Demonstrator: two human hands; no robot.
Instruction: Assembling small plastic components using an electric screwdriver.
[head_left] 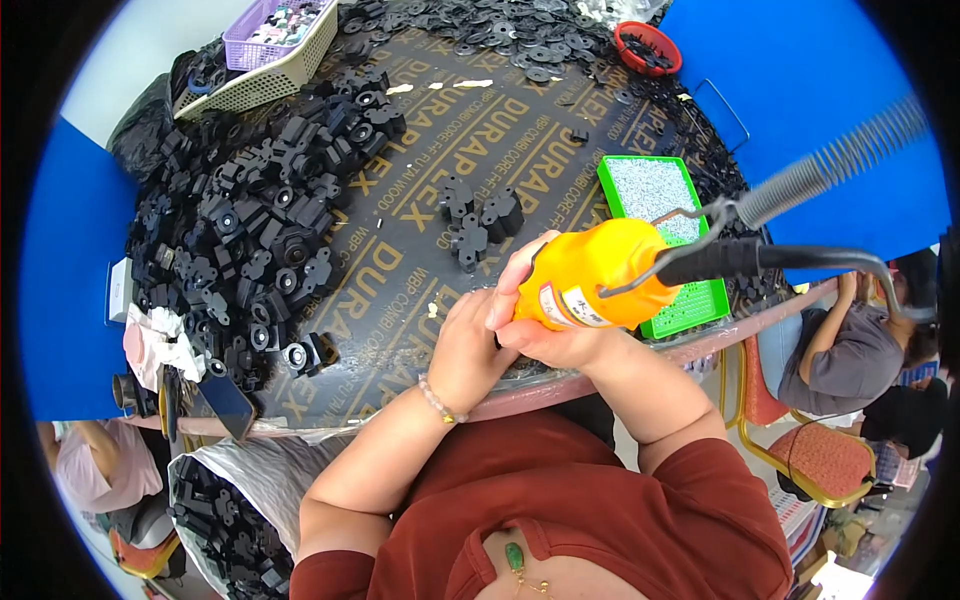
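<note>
My right hand (560,338) is wrapped round a yellow electric screwdriver (598,268), which hangs from a coiled spring (840,165) and a black cable. The tool's body lies tilted, its working end toward my left hand and hidden by my fingers. My left hand (466,342) is closed right beside it, with fingers bent together over something I cannot make out. Just beyond my hands, a few black plastic housings (470,240) stand on the dark board. To the right sits a green tray (692,308), its far section full of small silvery pieces (650,188).
A heap of black parts (270,210) covers the left side. Flat black discs (535,50) lie at the back, near a red bowl (648,50). A cream basket (275,85) holds a purple one. A phone (228,403) rests at the near-left edge. Other people sit beyond blue partitions.
</note>
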